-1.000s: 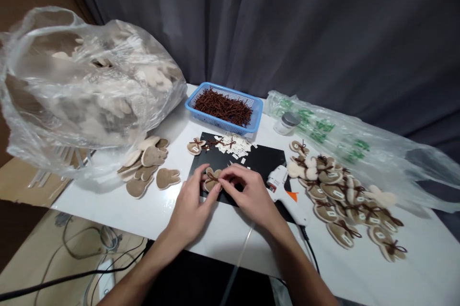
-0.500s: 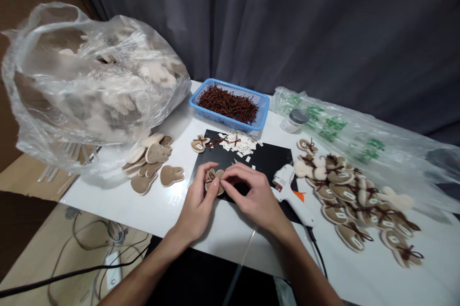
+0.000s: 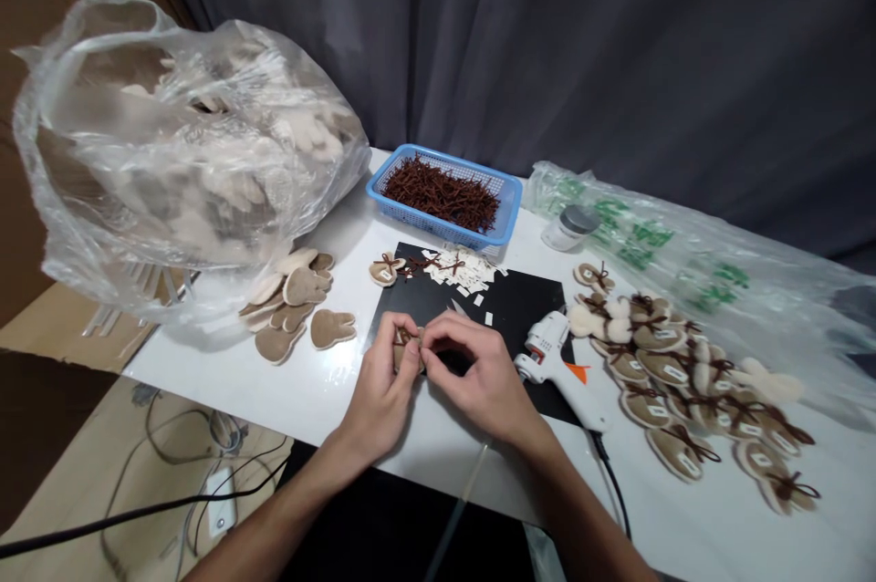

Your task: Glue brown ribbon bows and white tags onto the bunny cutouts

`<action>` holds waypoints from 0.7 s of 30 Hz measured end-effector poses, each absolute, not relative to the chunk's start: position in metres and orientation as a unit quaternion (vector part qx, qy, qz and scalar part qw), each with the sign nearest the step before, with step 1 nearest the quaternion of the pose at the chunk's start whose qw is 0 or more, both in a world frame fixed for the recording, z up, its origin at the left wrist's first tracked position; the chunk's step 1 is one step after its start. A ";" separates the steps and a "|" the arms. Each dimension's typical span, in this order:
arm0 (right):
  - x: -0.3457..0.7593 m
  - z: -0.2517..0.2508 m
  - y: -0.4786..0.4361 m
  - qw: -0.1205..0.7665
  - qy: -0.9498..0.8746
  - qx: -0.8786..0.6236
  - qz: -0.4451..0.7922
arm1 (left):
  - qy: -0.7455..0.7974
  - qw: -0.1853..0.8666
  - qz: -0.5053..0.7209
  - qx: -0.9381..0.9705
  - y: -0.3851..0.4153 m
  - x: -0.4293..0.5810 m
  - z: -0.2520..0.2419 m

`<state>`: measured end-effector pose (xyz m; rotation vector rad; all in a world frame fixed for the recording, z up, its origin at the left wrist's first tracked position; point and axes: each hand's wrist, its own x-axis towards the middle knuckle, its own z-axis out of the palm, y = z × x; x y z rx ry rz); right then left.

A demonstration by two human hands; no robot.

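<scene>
Close to the front edge of the black board (image 3: 520, 295), my left hand (image 3: 387, 386) grips a small brown bunny-shaped plush piece (image 3: 406, 358) between thumb and fingers. A dark brown bow shows on it, though fingers cover much of the piece. My right hand (image 3: 483, 372) is closed in a pinch at the piece's right edge, thumb and fingertips together. Behind the hands lies a heap of small white labels (image 3: 465, 270). A white glue gun (image 3: 561, 372) with an orange trigger rests on its side to the right.
Several plain bunny pieces (image 3: 333, 328) lie left, beside a big clear bag (image 3: 205, 153). A blue basket (image 3: 510, 213) of brown bows stands behind, a lidded jar (image 3: 569, 228) right of it. Finished-looking bunnies (image 3: 674, 463) with bows and labels pile up right. The gun's cord (image 3: 611, 477) hangs off the front.
The whole view has shifted slightly right. My left fingers have curled further round the bunny piece, hiding more of it. My right hand stays pinched at its edge.
</scene>
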<state>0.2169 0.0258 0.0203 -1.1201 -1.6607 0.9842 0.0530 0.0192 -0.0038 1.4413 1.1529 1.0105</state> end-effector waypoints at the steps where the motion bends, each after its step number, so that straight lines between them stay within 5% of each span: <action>1: 0.217 0.020 0.026 0.440 -0.668 -0.452 0.395 | 0.474 0.499 0.417 0.594 0.019 0.053 -0.004; 21: 0.217 0.015 0.026 0.469 -0.636 -0.424 0.442 | 0.460 0.524 0.443 0.564 0.018 0.053 -0.004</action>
